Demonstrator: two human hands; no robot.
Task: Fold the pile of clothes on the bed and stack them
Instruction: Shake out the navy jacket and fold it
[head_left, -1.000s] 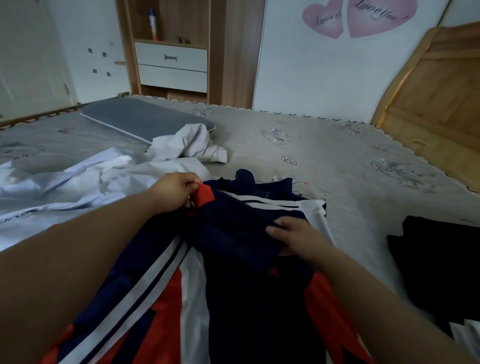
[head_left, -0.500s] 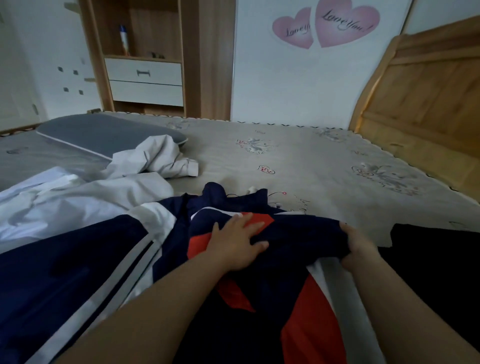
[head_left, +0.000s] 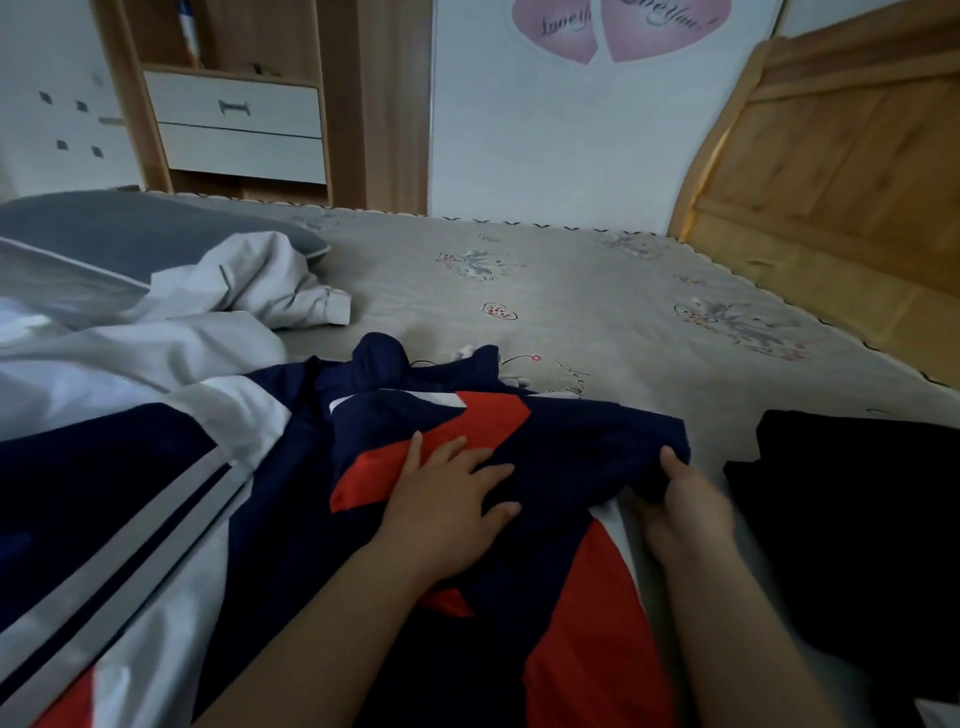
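A navy, red and white jacket (head_left: 571, 431) lay on the bed (head_left: 597, 322), its folded band running left to right across the mattress. The left hand (head_left: 447, 499) pressed flat on it, fingers spread. The right hand (head_left: 685, 499) pinched the band's right end. The fabric looked smooth, with 2 grey stripes. A crumpled white garment (head_left: 156, 332) lay to the left, a black garment (head_left: 857, 499) to the right.
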